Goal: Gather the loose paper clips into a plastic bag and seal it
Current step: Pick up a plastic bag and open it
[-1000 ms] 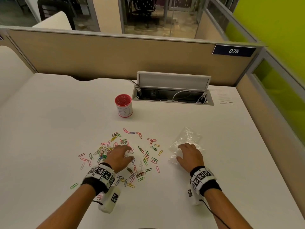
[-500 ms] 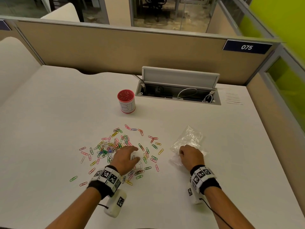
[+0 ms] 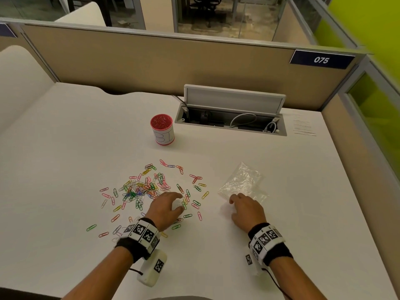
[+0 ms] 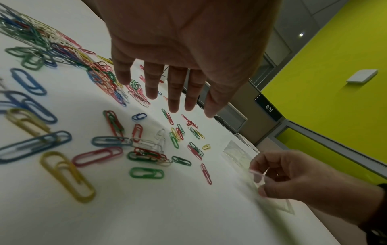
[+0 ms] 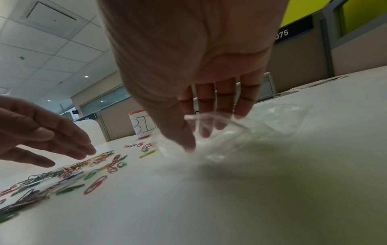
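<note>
Dozens of coloured paper clips (image 3: 147, 189) lie scattered on the white desk (image 3: 65, 159), and we take this scatter as our landmark. We find its densest heap toward the left, with strays thinning out on every side. Over the near right part of the scatter we record the left hand (image 3: 166, 210), palm down, fingers (image 4: 175, 92) extended and slightly spread above the clips; the left wrist view shows nothing held in it. Beyond the scatter stands a red-rimmed cup (image 3: 162, 132) with handwritten letters on its side, and further back, right of the cup, an open cable tray (image 3: 231, 118) is set into the desk. Right of the scatter, apart from the outermost clips, we note the clear plastic bag (image 3: 242, 182) lying on the desk. The right hand (image 3: 246, 210) is at the bag's near edge; the wrist views show its thumb and fingers pinching that edge and raising it off the surface.
</note>
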Demonstrator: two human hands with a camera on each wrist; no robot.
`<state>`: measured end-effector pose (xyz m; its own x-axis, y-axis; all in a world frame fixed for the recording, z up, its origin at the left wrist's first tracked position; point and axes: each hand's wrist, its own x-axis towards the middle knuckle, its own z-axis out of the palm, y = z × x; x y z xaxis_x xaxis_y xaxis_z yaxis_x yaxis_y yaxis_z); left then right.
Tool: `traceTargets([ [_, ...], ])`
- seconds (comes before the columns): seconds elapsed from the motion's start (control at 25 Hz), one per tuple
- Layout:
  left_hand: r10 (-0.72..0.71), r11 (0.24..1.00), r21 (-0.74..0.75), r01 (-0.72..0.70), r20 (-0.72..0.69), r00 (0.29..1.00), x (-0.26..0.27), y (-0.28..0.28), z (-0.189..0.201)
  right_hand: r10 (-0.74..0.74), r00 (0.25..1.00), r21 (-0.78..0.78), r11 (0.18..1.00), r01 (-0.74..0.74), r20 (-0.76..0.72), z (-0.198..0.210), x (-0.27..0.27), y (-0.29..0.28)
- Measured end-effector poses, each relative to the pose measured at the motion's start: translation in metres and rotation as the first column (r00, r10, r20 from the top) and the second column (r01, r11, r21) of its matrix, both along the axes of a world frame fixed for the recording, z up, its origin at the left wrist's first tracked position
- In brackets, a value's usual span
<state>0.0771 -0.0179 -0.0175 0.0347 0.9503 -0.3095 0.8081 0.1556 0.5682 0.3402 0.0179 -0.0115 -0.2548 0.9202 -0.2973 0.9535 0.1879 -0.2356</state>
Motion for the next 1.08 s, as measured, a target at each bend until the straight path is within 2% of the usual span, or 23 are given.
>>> traceTargets([
  [0.08,-0.001,1.0,0.02,0.001,0.003,1.0,0.005,-0.001,0.003,-0.035,0.999,0.073,0.997,0.038,-0.034,0.004,0.002,-0.001],
  [0.16,-0.003,0.999,0.045,0.003,0.003,1.0,0.01,-0.003,0.008,-0.051,0.993,0.213,0.974,0.073,-0.105,0.011,0.005,-0.001],
  [0.24,-0.024,0.995,0.097,0.023,0.004,1.0,0.015,-0.007,0.017,-0.076,0.973,0.349,0.925,0.15,-0.217,0.025,0.008,0.0],
  [0.28,-0.045,0.99,0.137,0.043,0.009,0.999,0.019,-0.009,0.024,-0.093,0.952,0.363,0.91,0.2,-0.29,0.034,0.008,0.0],
  [0.36,-0.097,0.973,0.214,0.087,0.037,0.995,0.029,-0.014,0.04,-0.123,0.876,0.314,0.903,0.295,-0.467,0.056,0.004,0.0],
  [0.44,-0.137,0.955,0.277,0.108,0.089,0.987,0.043,-0.017,0.056,-0.12,0.767,0.214,0.923,0.32,-0.63,0.076,-0.006,-0.004],
  [0.52,-0.162,0.933,0.343,0.108,0.133,0.978,0.054,-0.018,0.067,-0.12,0.671,0.081,0.962,0.26,-0.732,0.09,-0.021,-0.011],
  [0.72,-0.226,0.884,0.446,0.138,0.152,0.962,0.052,-0.023,0.08,-0.154,0.539,-0.141,0.988,0.066,-0.828,0.1,-0.055,-0.027],
  [0.84,-0.203,0.899,0.42,0.124,0.149,0.968,0.042,-0.03,0.076,-0.163,0.542,-0.172,0.985,0.034,-0.824,0.101,-0.068,-0.028],
  [0.96,-0.167,0.889,0.452,0.072,0.175,0.97,0.029,-0.033,0.072,-0.123,0.574,-0.136,0.99,0.02,-0.81,0.102,-0.081,-0.027],
  [1.08,-0.156,0.86,0.506,0.059,0.151,0.976,0.012,-0.033,0.075,-0.051,0.666,-0.049,0.999,0.022,-0.744,0.103,-0.092,-0.024],
])
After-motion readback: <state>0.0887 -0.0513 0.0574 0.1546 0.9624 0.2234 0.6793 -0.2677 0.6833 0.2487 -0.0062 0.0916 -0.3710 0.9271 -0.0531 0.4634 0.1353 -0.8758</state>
